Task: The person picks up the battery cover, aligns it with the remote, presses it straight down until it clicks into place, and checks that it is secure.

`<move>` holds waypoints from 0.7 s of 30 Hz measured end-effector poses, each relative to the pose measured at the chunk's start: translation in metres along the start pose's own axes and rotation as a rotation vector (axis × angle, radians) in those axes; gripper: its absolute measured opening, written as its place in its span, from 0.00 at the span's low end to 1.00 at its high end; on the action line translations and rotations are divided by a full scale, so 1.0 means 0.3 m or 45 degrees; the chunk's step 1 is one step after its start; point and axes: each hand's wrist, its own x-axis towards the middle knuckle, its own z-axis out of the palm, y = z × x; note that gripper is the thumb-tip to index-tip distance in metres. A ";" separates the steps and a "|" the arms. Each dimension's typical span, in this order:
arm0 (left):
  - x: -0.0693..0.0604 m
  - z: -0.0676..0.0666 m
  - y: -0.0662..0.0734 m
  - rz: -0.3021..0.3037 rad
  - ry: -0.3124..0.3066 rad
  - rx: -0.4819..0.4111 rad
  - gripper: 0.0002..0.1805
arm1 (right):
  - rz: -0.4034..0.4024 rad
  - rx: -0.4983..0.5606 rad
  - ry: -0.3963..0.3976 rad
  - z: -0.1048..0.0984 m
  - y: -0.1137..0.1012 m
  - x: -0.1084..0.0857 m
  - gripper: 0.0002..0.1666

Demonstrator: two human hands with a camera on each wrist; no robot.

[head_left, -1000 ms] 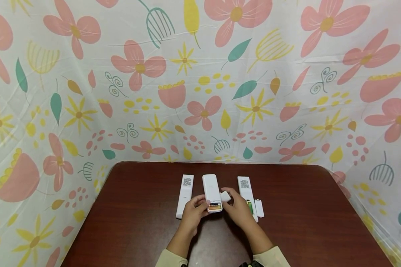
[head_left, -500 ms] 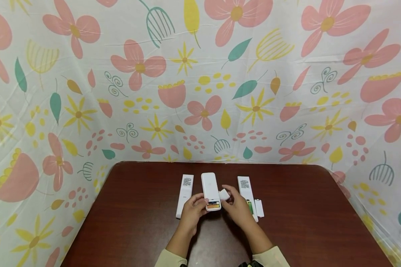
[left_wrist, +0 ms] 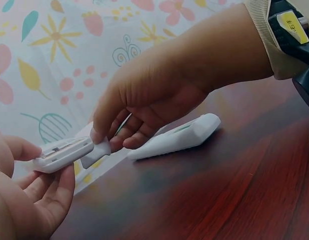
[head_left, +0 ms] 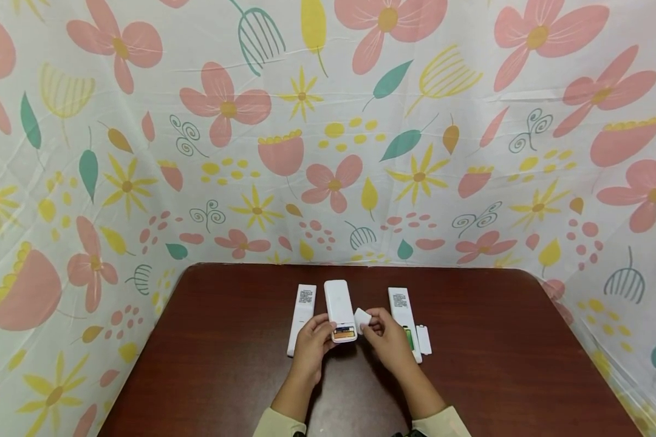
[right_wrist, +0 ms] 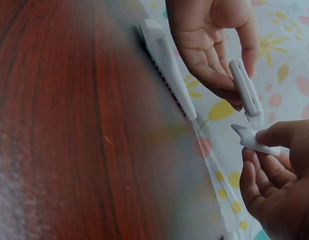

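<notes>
A white remote control (head_left: 339, 301) is held above the table by my left hand (head_left: 310, 350), thumb on top and fingers beneath its near end. Its battery compartment faces up, uncovered, with batteries (head_left: 344, 332) inside. Between thumb and fingers my right hand (head_left: 389, 344) pinches a small white battery cover (head_left: 362, 320), just right of the remote. In the left wrist view the cover (left_wrist: 96, 154) hangs close to the remote's end (left_wrist: 64, 155); whether they touch I cannot tell. From the right wrist, the cover (right_wrist: 254, 141) shows a curved shape.
Left of the held remote lies another white remote (head_left: 302, 318), label up. To the right, a third remote (head_left: 401, 309) lies with a green battery (head_left: 409, 338) exposed, partly behind my right hand. Its loose cover (head_left: 423, 340) sits beside it. A flowered cloth (head_left: 333, 121) stands behind the brown table (head_left: 486, 346).
The held remote has shifted slightly left and away from me. The cover in my right hand has moved left with it and turned more upright.
</notes>
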 end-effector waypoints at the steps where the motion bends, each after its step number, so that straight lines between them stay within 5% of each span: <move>1: -0.001 0.001 0.001 0.003 -0.002 -0.006 0.21 | -0.001 0.002 0.009 -0.001 0.002 -0.001 0.14; 21: -0.002 -0.002 0.029 0.050 -0.001 -0.089 0.29 | 0.125 0.414 0.021 -0.014 -0.024 -0.032 0.16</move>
